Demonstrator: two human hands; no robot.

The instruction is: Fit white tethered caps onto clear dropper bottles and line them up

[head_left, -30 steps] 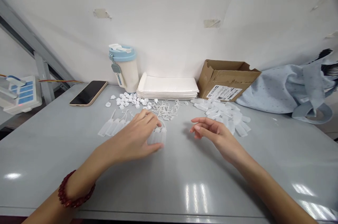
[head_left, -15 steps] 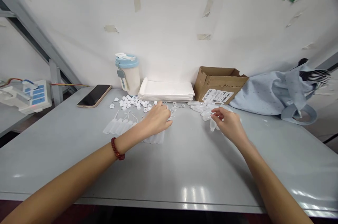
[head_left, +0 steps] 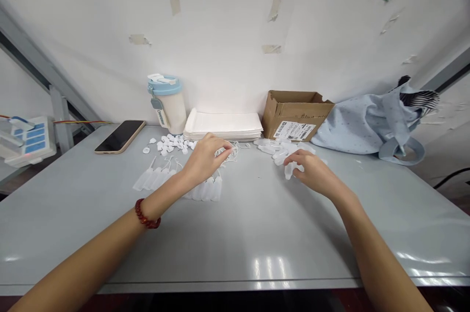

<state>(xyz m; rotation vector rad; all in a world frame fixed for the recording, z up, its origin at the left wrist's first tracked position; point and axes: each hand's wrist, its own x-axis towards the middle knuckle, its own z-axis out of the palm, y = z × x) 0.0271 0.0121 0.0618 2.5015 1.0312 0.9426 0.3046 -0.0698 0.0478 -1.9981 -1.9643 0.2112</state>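
Observation:
My left hand [head_left: 207, 157], with a red beaded bracelet at the wrist, has its thumb and forefinger drawn together over the white cord loops [head_left: 235, 149]; what they pinch is too small to tell. Below that hand lie clear plastic tubes with cords [head_left: 207, 189], side by side, and a second row of corded tubes [head_left: 152, 178] is farther left. On the right, my right hand [head_left: 306, 167] curls its fingers around a translucent plastic tube [head_left: 289, 171] at the edge of the tube pile [head_left: 277, 149]. Small white caps [head_left: 171, 144] are heaped behind my left wrist.
A phone [head_left: 120, 136] and a cup with a blue lid [head_left: 171, 106] stand at the back left. White padded envelopes [head_left: 223, 126] are stacked against the wall, beside a cardboard box [head_left: 293, 116] and a light blue cloth bag [head_left: 352, 126]. A white device with blue keys [head_left: 33, 140] is far left.
My left hand has turned so its thumb and forefinger show at the cord loops. The right hand's fingers have closed in around a tube. The whole view has shifted slightly.

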